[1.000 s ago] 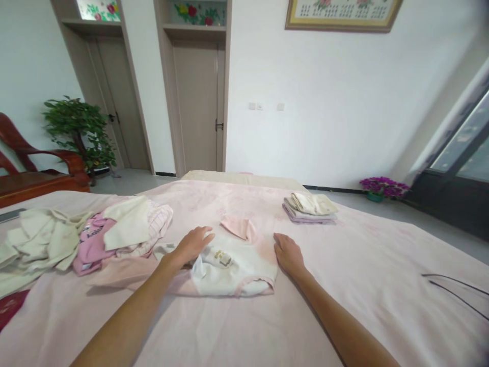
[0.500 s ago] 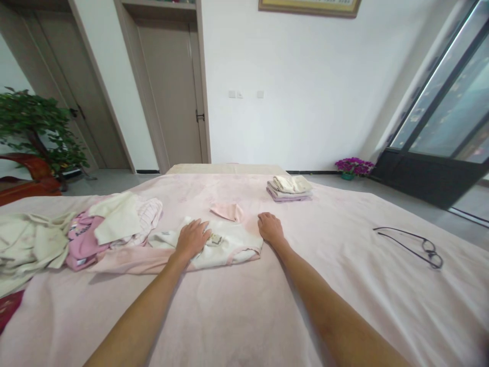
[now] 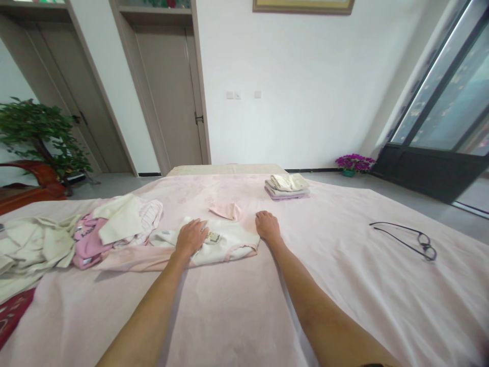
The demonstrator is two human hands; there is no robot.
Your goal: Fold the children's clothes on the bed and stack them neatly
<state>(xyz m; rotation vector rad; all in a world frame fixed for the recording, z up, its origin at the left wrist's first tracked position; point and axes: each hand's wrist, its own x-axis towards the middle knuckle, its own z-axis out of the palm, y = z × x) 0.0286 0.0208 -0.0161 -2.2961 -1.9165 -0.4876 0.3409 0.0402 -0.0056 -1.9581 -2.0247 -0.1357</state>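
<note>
A white long-sleeved top with pink trim and a small printed motif (image 3: 229, 244) lies spread on the pink bedsheet (image 3: 229, 316). My left hand (image 3: 192, 237) rests flat on its left part, fingers stretched out and holding nothing. At its right edge, my right hand (image 3: 268, 227) lies palm down, fingers slightly bent and covering a bit of cloth; no grip shows. A pink piece of cloth (image 3: 227, 210), perhaps a sleeve, sticks out beyond the top. Pale pink cloth (image 3: 141, 258) stretches left from under my left wrist.
Crumpled clothes (image 3: 126, 224) and a cream garment (image 3: 34, 250) pile up at the left, with a dark red cloth (image 3: 15, 311) nearer. A folded stack (image 3: 287, 186) sits at the far side. Eyeglasses (image 3: 412, 238) lie unfolded on the right.
The camera view has shifted slightly, showing more of the red cloth at left. Both hands keep nearly the same places on the top.
</note>
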